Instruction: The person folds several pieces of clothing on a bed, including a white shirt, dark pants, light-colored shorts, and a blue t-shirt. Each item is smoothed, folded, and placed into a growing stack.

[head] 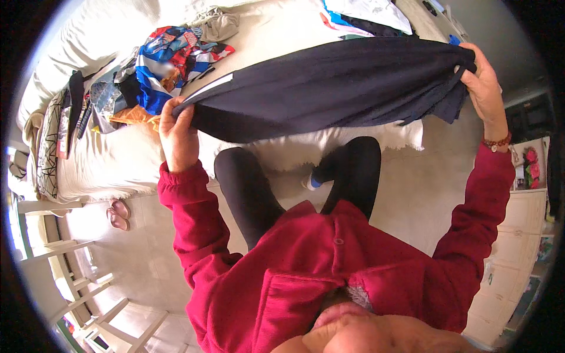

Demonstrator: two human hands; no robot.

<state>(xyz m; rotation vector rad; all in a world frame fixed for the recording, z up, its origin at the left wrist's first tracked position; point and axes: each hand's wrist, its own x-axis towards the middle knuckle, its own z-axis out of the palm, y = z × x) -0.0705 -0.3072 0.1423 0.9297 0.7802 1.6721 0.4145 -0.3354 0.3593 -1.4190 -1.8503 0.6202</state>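
A dark navy cloth garment (318, 88) is stretched out between my two hands, above the front edge of a bed or couch with a cream cover (119, 159). My left hand (178, 137) pinches its left end, where a white strip shows along the edge. The bunched right end is gripped by my right hand (483, 86), and loose folds hang just left of that hand. Beyond my left hand lies a heap of mixed clothes (163, 66) in blue, red, white and orange. Past the garment, another pile of clothes (366, 17) sits at the far right of the cover.
A patterned cushion (49, 145) leans at the left end. Pink slippers (118, 215) stand on the tiled floor, with a white wooden chair (110, 322) at lower left. On the right is a cream drawer cabinet (512, 247). My knees (362, 159) are close to the cover's fringed edge.
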